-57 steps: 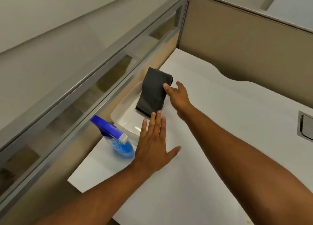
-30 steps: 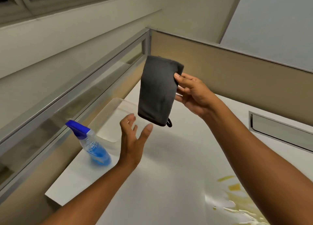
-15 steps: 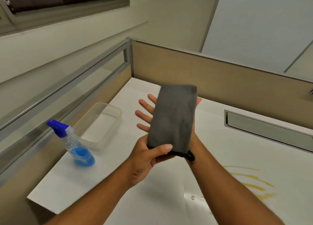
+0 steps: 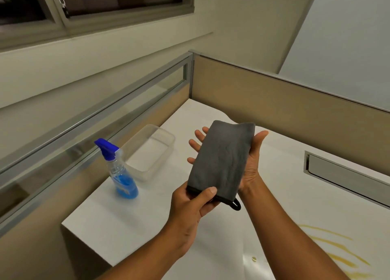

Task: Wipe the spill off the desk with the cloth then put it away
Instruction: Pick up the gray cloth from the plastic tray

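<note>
Grey folded microfibre cloth, lifted moments earlier from the clear plastic tray, lay across the open right hand while left hand fingers pinched its hem above the white bench, yellow spill still unwiped.

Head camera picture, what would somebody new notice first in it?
First the grey cloth, held up mid-frame above the desk: the left hand pinches its near edge while it lies across the open right hand. Next, the blue spray bottle standing at left beside an empty clear tub. Then the yellow spill streaked at lower right.
</note>
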`<move>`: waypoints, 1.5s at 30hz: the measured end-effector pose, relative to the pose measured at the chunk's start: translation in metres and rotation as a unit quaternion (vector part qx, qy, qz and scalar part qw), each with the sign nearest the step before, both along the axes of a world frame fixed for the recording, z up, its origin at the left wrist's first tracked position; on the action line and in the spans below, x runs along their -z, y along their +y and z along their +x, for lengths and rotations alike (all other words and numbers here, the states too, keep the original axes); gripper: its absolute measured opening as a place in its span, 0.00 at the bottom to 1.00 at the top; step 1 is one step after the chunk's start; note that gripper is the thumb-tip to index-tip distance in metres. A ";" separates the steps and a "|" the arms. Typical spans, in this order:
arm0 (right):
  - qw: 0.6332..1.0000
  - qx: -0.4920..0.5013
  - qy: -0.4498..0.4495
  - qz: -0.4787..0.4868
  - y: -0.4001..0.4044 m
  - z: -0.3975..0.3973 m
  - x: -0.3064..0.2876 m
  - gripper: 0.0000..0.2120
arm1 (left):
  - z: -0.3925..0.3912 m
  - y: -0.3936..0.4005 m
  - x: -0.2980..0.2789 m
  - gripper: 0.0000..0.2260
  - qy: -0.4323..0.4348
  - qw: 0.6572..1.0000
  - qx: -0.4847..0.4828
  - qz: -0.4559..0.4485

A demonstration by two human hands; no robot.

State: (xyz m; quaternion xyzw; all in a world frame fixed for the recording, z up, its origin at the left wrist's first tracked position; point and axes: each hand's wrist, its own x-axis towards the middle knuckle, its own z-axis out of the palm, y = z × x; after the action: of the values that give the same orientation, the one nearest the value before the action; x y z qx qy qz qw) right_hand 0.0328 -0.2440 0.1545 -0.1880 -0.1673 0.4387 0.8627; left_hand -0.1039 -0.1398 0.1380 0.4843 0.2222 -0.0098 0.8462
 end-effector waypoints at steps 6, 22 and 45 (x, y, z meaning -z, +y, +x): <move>0.998 0.001 0.006 -0.066 0.005 0.004 -0.001 0.51 | -0.002 0.012 0.007 0.18 -0.023 0.996 0.084 -0.018; 0.993 -0.072 0.051 -0.082 0.041 0.012 0.010 0.49 | -0.026 0.158 0.030 0.40 -0.086 0.820 -0.233 0.515; 0.982 -0.144 0.065 -0.106 0.112 0.004 0.036 0.51 | 0.011 0.239 0.023 0.32 -0.057 0.920 -0.020 0.388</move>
State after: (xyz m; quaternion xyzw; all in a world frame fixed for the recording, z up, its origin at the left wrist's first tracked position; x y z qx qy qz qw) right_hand 0.0370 -0.1317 0.1181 -0.2233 -0.0892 0.5851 0.7745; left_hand -0.0925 0.0988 0.1154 0.7700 0.1696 0.1217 0.6029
